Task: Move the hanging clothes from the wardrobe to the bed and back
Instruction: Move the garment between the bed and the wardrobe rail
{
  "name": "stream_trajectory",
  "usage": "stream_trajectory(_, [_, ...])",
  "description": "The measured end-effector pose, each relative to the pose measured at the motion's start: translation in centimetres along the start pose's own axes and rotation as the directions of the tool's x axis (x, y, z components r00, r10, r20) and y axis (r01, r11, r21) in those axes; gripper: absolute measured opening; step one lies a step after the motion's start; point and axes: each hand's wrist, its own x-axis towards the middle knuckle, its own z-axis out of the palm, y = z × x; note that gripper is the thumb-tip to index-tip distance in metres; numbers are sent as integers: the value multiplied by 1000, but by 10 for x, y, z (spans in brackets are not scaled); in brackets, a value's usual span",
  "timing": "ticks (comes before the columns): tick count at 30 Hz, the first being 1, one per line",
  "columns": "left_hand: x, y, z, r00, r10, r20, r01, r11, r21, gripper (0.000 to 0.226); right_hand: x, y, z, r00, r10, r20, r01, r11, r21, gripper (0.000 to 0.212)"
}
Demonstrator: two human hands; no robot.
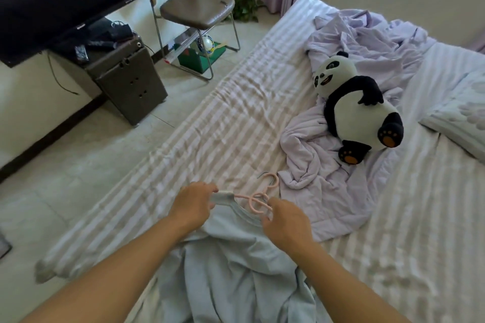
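Near edge of bed [236,102]: pale blue shirt [236,265] on pink hanger [258,198], collar pinched by left hand [193,203], right hand [284,220] grasping hanger; hook may snag lilac blanket [328,186] just beside it.

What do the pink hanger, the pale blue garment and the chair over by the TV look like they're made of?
The pink hanger looks like smooth moulded plastic: even colour, rounded loops. The pale blue garment looks like soft matte woven cloth, perhaps cotton; it creases loosely. The chair seems to have a padded brown leather-look seat with a slight sheen, real or faux unclear, on a shiny bent metal tube frame.
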Motion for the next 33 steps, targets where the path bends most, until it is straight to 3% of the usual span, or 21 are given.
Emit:
stream_trajectory(5, [-68, -7, -59, 999, -42, -7, 42, 996, -73, 44, -35, -50, -50, 990, -117, 73, 113, 992, 56, 30])
stream_trajectory(11, [-154, -24, -126, 997, -72, -21, 71, 995, -64, 53, -93, -129, -111, 965, -233, 118, 238, 971, -36, 59])
stream_trajectory(20, [-310, -61, -217, 974, -181, -139, 175, 983, -51, 58, -202, -238, -162, 915, -382, 132, 398, 907, -137, 76])
stream_trajectory(28, [-455, -77, -262, 938, -312, -155, 303, 950, -74, 70, -286, -314, -178, 796, -558, 233, 598, 785, -163, 72])
stream_trajectory(33, [-539, -69, -266, 873, -438, -216, 412, 898, -154, 69, -332, -344, -182, 708, -651, 274, 703, 685, -192, 74])
